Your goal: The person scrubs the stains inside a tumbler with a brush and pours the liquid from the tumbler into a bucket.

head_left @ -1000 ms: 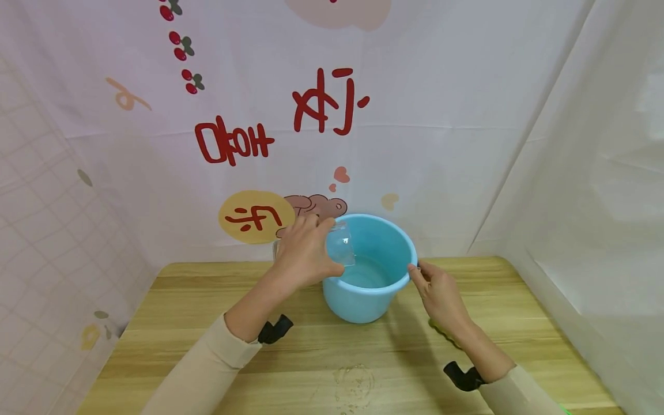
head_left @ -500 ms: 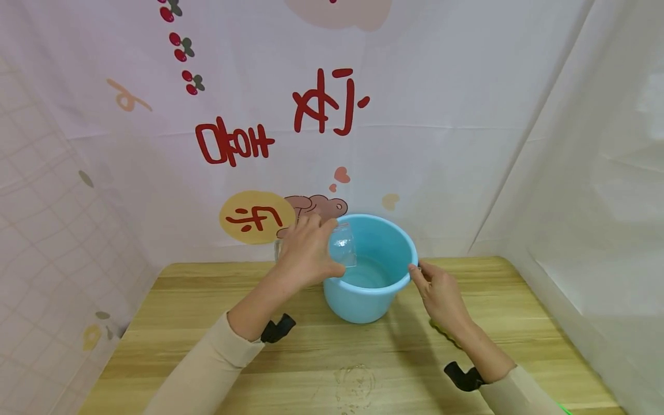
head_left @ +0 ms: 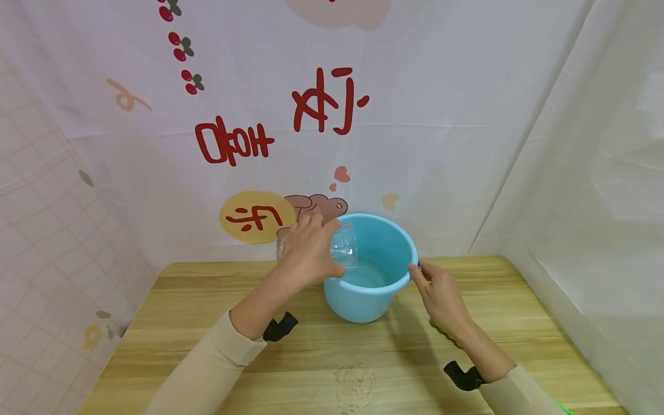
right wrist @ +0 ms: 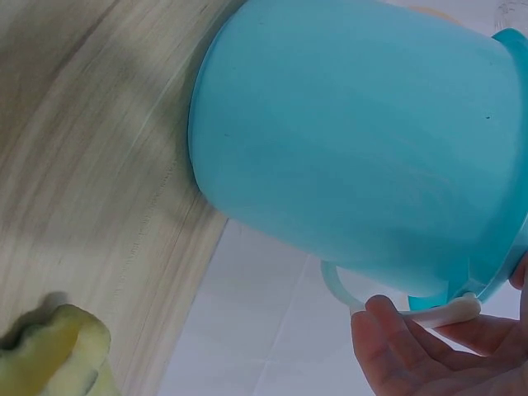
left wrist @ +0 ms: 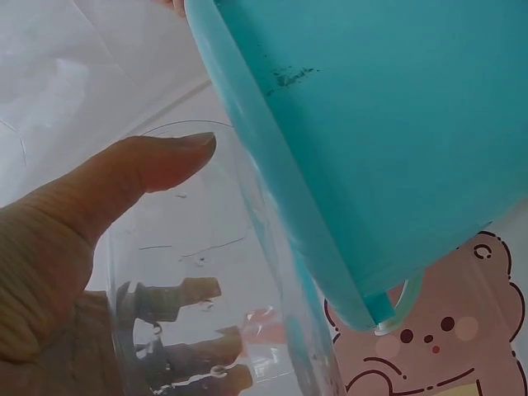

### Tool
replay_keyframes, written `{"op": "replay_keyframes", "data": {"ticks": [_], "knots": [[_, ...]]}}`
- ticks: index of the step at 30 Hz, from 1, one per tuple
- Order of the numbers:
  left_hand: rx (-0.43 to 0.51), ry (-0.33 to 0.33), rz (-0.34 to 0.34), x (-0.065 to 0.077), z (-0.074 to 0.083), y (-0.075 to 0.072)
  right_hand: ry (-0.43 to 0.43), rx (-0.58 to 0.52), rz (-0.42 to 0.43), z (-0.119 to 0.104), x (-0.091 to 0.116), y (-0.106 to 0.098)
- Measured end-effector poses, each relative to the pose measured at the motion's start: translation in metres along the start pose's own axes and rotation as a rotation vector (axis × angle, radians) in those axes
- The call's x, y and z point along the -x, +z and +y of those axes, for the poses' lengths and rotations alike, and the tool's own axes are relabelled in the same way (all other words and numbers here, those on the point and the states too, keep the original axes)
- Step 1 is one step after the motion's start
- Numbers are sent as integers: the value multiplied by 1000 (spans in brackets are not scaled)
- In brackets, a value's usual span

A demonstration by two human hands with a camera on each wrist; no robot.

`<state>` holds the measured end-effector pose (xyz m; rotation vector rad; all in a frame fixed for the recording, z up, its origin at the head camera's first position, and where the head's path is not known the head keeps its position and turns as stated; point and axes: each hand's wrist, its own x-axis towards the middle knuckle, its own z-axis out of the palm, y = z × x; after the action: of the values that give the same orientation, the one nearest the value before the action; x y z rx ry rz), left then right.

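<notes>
In the head view my left hand [head_left: 308, 253] grips a clear cup [head_left: 344, 246], tilted on its side at the left rim of a light blue bucket [head_left: 360, 302]. The left wrist view shows the thumb [left wrist: 169, 161] along the near side of the cup [left wrist: 198, 223], with the fingers seen through its wall. My right hand [head_left: 441, 297] holds the bucket's right rim. In the right wrist view its fingers [right wrist: 396, 338] curl by the pale bail handle [right wrist: 445, 313] where it joins the bucket. Shallow water appears to lie in the bottom of the bucket.
The bucket stands on a wooden table [head_left: 218, 311] near the printed back curtain [head_left: 441, 173]. A yellow-green wavy-edged thing [right wrist: 62, 355] lies on the table, partly behind the right forearm in the head view. Wet ring marks [head_left: 358, 383] show at the front.
The cup and left hand have shifted slightly right, and the cup appears tipped a little further into the bucket's mouth. The right hand and bucket have stayed put.
</notes>
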<state>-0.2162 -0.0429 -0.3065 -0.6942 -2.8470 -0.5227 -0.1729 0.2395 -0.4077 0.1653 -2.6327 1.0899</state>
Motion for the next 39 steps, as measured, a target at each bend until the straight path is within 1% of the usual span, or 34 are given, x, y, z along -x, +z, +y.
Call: {"op": "replay_keyframes", "data": {"ticks": [17,28,34,39], "knots": [[-24,2,-7,0,-2,-1,-2,7,-7,-2,-1,1],[-46,-5,-25,-1,1,-1,6,12,-6,-2,-1,1],[-72,8,-22,-1,3,-1,16,6,-10,-2,0,0],[-67,11,-20,-1,3,0,18,4,-10,-2,0,0]]}}
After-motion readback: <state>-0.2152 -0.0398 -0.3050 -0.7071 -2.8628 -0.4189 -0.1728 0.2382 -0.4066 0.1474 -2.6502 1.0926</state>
